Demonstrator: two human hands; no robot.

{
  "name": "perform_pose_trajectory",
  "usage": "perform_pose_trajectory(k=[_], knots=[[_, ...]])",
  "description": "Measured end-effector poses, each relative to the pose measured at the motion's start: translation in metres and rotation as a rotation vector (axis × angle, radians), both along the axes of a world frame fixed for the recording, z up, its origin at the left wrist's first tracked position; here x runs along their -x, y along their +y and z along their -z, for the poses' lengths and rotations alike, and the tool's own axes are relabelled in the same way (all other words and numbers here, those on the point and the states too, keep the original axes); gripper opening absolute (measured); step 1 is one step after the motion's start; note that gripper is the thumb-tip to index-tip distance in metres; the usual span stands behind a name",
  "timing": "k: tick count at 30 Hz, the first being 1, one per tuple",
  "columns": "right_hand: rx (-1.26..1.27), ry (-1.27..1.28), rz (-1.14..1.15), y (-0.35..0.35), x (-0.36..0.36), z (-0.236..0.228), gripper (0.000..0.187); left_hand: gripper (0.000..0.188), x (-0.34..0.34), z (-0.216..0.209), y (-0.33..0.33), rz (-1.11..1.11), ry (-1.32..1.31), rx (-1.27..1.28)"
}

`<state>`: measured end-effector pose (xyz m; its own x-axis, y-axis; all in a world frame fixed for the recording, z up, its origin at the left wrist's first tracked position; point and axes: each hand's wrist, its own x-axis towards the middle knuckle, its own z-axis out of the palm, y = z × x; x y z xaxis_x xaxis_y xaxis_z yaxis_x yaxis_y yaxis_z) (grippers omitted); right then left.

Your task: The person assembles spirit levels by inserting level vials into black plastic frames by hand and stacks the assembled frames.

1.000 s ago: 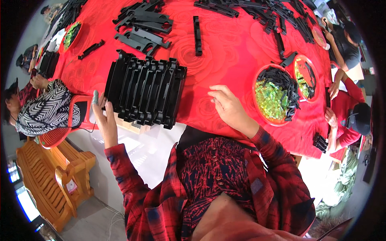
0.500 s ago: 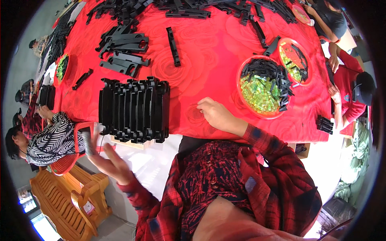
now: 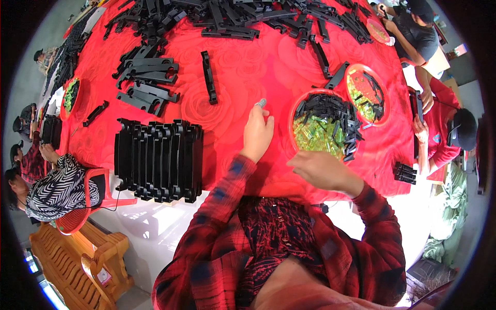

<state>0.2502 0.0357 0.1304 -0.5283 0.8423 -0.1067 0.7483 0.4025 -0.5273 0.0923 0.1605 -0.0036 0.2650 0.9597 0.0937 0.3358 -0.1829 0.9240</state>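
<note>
Over the red cloth, my left hand (image 3: 257, 135) is raised in front of me with its fingers drawn together. A small grey bit (image 3: 262, 103) shows at its fingertips; I cannot tell whether it is held or worn. My right hand (image 3: 328, 171) is at the near edge of a round bowl (image 3: 292, 135), fingers curled inward, and whatever they may hold is hidden. Yellow-green translucent pieces (image 3: 316, 135) and small black strips (image 3: 330, 106) fill that bowl. To the left of my hands stands a row of long black plastic parts (image 3: 160, 161), packed side by side.
Loose black parts (image 3: 232, 18) heap along the far side, with a smaller pile (image 3: 150, 77) nearer and a single part (image 3: 209, 77) apart. A second bowl (image 3: 385, 111) adjoins the first. Co-workers sit at left (image 3: 62, 186) and right (image 3: 439, 124). A wooden bench (image 3: 72, 268) stands lower left.
My left hand has come from beside the black row, off the table's edge, to over the cloth in the middle. My right hand has shifted right, to the bowl's near edge. The view has tilted slightly.
</note>
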Motion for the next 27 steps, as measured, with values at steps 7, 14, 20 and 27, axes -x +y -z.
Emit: perform_pose_trajectory(k=[7,14,20,27], knots=[[-0.170,0.106,0.180,0.151,-0.037,0.017,0.027,0.044,-0.040,0.001,0.085,-0.243,-0.003,-0.108],[-0.439,0.025,0.353,0.352,-0.024,0.094,0.035,0.047,-0.060,0.023,0.168,-0.567,-0.018,-0.193],[-0.672,-0.186,0.330,0.418,0.011,0.104,0.041,0.046,-0.068,0.031,0.224,-0.847,0.059,-0.404],[-0.573,-0.442,0.396,0.425,-0.016,0.122,0.044,0.057,-0.089,0.020,0.230,-0.782,-0.187,-0.140]])
